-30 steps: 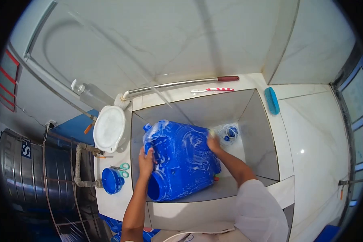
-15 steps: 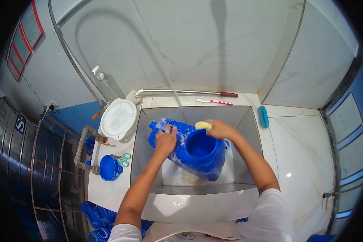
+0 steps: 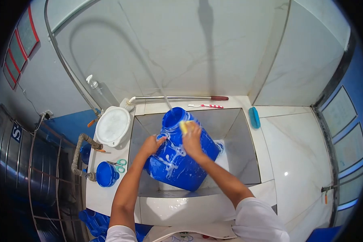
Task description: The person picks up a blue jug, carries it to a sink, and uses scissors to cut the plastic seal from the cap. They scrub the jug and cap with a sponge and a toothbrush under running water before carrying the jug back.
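A large blue water jug (image 3: 177,161) streaked with white suds stands tilted in the sink (image 3: 246,161), its wide round mouth toward the back wall. My left hand (image 3: 151,146) grips the jug's left shoulder, fingers curled against the plastic. In my right hand (image 3: 192,141) is a yellow sponge (image 3: 184,127), pressed to the jug just below its neck. A thin stream of water (image 3: 165,99) comes down at the mouth. Much of the sink floor is hidden behind the jug.
On the left ledge sit a white lidded tub (image 3: 113,126), a blue cup (image 3: 106,174) and green-handled scissors (image 3: 121,166). A long-handled brush (image 3: 181,98) and a red-and-white toothbrush (image 3: 205,106) lie along the back ledge. A teal brush (image 3: 254,117) rests at right; a pump bottle (image 3: 101,88) stands at back left.
The jug has turned so its mouth, formerly facing me, points to the back wall. My left hand has shifted to its left shoulder; the sponge has moved left, onto the jug near the neck.
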The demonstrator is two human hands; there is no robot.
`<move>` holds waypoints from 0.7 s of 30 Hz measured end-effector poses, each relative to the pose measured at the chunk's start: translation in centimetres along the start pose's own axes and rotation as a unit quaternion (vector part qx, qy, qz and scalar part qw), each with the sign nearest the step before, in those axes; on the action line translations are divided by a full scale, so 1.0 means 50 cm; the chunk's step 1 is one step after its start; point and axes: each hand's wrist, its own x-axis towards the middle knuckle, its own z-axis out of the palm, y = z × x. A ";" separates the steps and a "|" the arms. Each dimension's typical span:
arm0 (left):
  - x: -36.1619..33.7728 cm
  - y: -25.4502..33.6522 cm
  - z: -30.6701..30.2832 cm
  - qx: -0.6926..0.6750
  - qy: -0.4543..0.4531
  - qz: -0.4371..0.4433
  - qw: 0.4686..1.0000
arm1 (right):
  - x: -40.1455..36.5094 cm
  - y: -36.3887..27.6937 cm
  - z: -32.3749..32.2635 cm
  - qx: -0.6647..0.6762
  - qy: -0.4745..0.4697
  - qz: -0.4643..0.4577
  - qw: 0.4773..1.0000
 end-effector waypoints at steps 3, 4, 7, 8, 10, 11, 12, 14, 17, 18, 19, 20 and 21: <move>-0.006 0.048 0.005 -0.078 -0.042 -0.033 0.996 | -0.006 -0.025 -0.047 0.100 -0.050 -0.046 0.993; -0.018 0.059 0.012 -0.095 -0.053 -0.043 0.993 | 0.013 -0.029 -0.073 0.089 -0.040 -0.040 0.994; -0.065 0.089 0.034 -0.101 -0.087 -0.028 0.991 | 0.056 -0.042 -0.177 0.178 0.021 -0.018 0.984; -0.084 0.105 0.047 -0.096 -0.095 -0.015 0.991 | 0.063 -0.067 -0.235 0.124 -0.027 -0.042 0.991; -0.130 0.151 0.070 0.008 -0.069 0.100 0.993 | 0.056 -0.060 -0.297 -0.021 -0.226 -0.032 0.973; -0.155 0.172 0.072 0.106 -0.020 0.190 0.976 | 0.040 -0.057 -0.330 -0.036 -0.214 -0.016 0.976; -0.186 0.214 0.062 0.105 -0.032 0.210 0.972 | 0.019 -0.052 -0.356 -0.097 -0.344 0.015 0.934; -0.264 0.308 0.031 0.241 -0.095 0.198 0.945 | -0.024 -0.052 -0.396 -0.155 -0.460 0.061 0.872; -0.331 0.345 0.009 0.282 -0.118 0.268 0.913 | -0.113 -0.051 -0.433 -0.230 -0.590 0.111 0.766; -0.351 0.345 0.004 0.291 -0.122 0.285 0.905 | -0.169 -0.051 -0.430 -0.274 -0.578 0.095 0.763; -0.379 0.343 0.011 0.294 -0.114 0.301 0.900 | -0.205 -0.044 -0.424 -0.287 -0.551 0.111 0.776; -0.402 0.338 0.014 0.296 -0.114 0.309 0.897 | -0.224 -0.046 -0.420 -0.292 -0.545 0.118 0.777; -0.428 0.328 0.016 0.289 -0.110 0.351 0.884 | -0.234 -0.054 -0.418 -0.295 -0.542 0.121 0.778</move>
